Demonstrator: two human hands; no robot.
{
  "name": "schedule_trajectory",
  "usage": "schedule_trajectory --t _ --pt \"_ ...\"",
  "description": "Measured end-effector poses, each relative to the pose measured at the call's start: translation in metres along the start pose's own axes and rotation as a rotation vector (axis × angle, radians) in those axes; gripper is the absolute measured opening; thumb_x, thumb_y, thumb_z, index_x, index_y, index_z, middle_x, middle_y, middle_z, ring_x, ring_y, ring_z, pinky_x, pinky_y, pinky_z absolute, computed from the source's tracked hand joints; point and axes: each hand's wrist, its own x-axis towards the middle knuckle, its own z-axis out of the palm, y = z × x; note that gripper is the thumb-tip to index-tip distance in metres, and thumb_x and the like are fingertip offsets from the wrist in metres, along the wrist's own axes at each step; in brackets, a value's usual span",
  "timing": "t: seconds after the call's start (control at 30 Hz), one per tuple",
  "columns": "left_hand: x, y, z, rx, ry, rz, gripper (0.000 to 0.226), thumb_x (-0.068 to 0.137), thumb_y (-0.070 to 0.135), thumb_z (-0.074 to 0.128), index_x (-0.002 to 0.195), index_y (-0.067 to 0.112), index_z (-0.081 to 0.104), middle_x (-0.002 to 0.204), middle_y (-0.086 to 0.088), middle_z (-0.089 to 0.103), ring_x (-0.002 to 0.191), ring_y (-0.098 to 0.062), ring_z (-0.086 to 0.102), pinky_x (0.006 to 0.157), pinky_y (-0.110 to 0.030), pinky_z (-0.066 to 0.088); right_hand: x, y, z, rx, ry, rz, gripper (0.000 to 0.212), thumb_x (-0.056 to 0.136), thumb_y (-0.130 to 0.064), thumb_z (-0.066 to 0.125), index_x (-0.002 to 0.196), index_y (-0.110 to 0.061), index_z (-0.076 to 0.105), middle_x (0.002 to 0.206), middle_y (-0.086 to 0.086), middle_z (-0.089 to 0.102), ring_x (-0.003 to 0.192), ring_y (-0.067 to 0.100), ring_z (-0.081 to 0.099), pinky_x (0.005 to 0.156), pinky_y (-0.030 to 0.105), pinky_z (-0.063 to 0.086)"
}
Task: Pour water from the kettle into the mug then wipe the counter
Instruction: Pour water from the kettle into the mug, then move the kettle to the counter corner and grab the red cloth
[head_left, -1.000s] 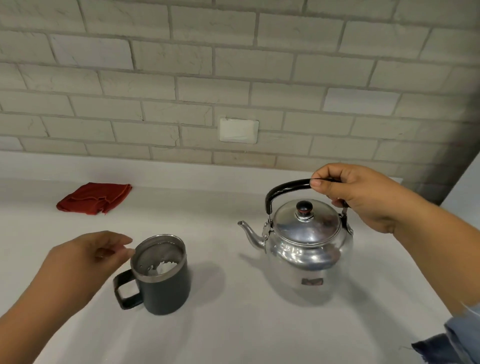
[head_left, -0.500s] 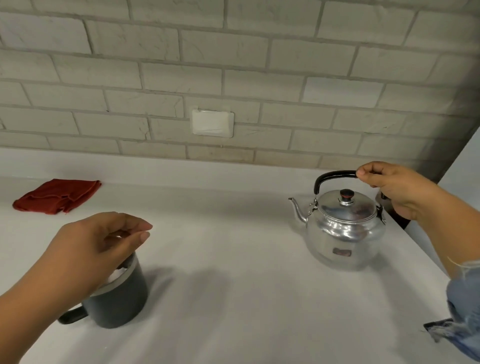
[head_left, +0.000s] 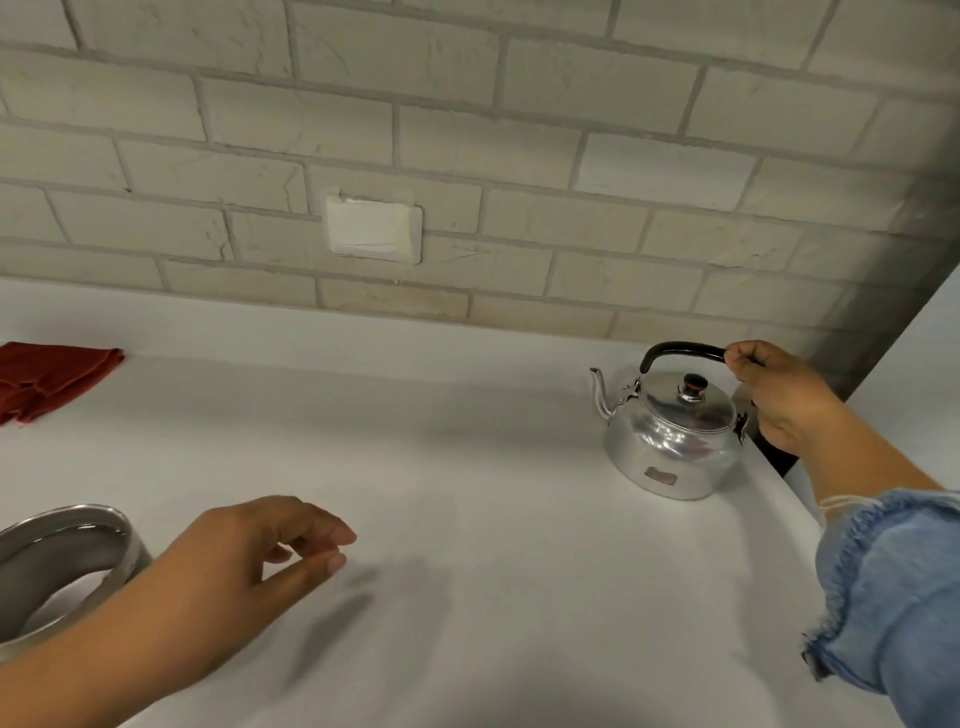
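Note:
A shiny metal kettle (head_left: 670, 441) with a black arched handle stands on the white counter (head_left: 493, 519) at the far right, spout pointing left. My right hand (head_left: 779, 395) pinches the right end of that handle. The mug (head_left: 62, 566) shows only its steel rim at the lower left edge; its dark body and handle are out of frame. My left hand (head_left: 249, 566) hovers just right of the mug, fingers loosely apart, holding nothing. A red cloth (head_left: 47, 376) lies crumpled at the far left near the wall.
A pale brick wall with a white blank cover plate (head_left: 373, 233) runs behind the counter. The counter's right edge (head_left: 789, 483) sits close beside the kettle, with a dark gap beyond it. A blue denim sleeve (head_left: 893, 597) covers my right forearm.
The kettle has been carried to the right and set near the counter's right edge. My left hand has come off the mug's rim and moved right. The view has shifted rightward.

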Motion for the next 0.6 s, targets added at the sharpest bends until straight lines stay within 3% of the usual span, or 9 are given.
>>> schedule_trajectory --t 0.23,0.4,0.6 --pt "0.012 -0.014 0.017 0.035 -0.024 -0.009 0.046 0.076 0.021 0.074 0.095 0.061 0.06 0.082 0.028 0.069 0.077 0.005 0.066 0.074 -0.009 0.049 0.029 0.013 -0.002 -0.038 -0.044 -0.078 0.033 0.095 -0.027 0.052 0.072 -0.044 0.068 0.085 -0.006 0.06 0.08 0.013 0.052 0.073 0.025 0.04" --pt "0.014 -0.025 0.026 0.026 -0.036 -0.026 0.052 0.074 0.015 0.076 0.091 0.062 0.062 0.081 0.029 0.069 0.078 0.006 0.066 0.074 -0.007 0.049 0.046 0.011 -0.012 -0.183 -0.168 -0.186 0.037 0.099 -0.024 0.044 0.09 -0.05 0.068 0.11 -0.003 0.063 0.103 0.018 0.054 0.091 0.034 0.041" --pt "0.016 -0.033 0.033 0.037 -0.043 -0.026 0.053 0.072 0.012 0.078 0.088 0.06 0.064 0.081 0.029 0.069 0.074 0.008 0.066 0.071 -0.006 0.049 0.054 0.017 -0.013 -0.273 -0.154 -0.316 0.039 0.098 -0.023 0.044 0.093 -0.055 0.065 0.119 0.001 0.058 0.113 0.022 0.053 0.094 0.034 0.041"
